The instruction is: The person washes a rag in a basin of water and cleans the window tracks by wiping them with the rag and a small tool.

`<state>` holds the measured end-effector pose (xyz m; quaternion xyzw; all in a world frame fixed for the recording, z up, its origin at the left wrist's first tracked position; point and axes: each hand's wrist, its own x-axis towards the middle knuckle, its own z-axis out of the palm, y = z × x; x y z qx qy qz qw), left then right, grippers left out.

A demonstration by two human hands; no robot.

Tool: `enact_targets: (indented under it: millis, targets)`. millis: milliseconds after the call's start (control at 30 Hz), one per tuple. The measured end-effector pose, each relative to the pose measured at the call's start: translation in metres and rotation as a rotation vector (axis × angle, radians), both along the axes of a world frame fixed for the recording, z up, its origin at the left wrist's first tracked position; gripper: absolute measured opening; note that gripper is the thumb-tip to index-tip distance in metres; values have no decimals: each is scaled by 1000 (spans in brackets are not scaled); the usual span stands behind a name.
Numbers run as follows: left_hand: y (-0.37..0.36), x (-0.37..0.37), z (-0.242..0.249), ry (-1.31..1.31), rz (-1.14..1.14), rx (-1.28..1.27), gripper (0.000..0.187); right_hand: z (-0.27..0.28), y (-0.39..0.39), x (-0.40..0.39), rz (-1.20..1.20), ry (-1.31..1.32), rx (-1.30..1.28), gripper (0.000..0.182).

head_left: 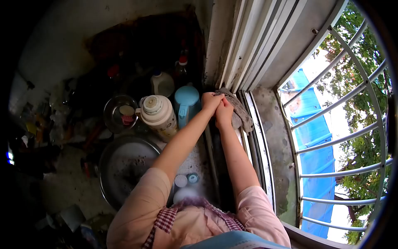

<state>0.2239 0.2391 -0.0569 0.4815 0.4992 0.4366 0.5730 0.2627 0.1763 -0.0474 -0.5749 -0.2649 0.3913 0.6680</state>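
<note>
A grey-brown cloth lies bunched over the window track, beside the frame's lower corner. Both hands meet at its left edge. My left hand is closed, its fingers pressed together at the cloth's upper left. Right beside it and touching it, my right hand is closed on the cloth too. Just left of the hands stands a blue-lidded jug, and beside that a cream thermos.
A large metal basin and a smaller metal bowl sit at the left. Bottles, one with a red cap, stand behind the jug. White window bars curve along the right, past a stained sill.
</note>
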Motion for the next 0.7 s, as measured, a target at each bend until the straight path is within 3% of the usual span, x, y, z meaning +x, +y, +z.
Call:
enact_targets:
  millis: [33, 133, 200, 233, 267, 300, 367, 467, 567, 700]
  targets:
    - [-1, 3, -6, 33, 39, -14, 18, 5, -4, 2, 24, -62, 3, 26]
    - [-11, -4, 33, -217, -23, 1, 18, 36, -10, 5, 33, -230, 51, 25]
    - [-4, -2, 33, -180, -41, 45, 23, 46, -10, -4, -51, -297, 128, 26]
    - [-5, -3, 27, -159, -48, 56, 26, 35, -10, -6, -48, -223, 87, 26]
    - [-1, -3, 8, 63, -56, 109, 18, 21, -9, -8, -47, -147, 48, 27]
    - [3, 0, -9, 19, -61, 68, 19, 10, -7, -5, -50, -79, 13, 27]
    - [-5, -5, 7, -61, -79, 0, 19, 20, -10, -6, -85, -180, 88, 28]
    - [-9, -9, 43, -84, -111, 90, 18, 28, -5, -12, -204, -334, 243, 28]
    - [-2, -14, 29, -33, -157, 87, 16, 18, -9, -18, -206, -368, 47, 28]
    - [-4, -12, 30, 71, -198, 22, 15, 11, -5, -10, -130, -253, 40, 28]
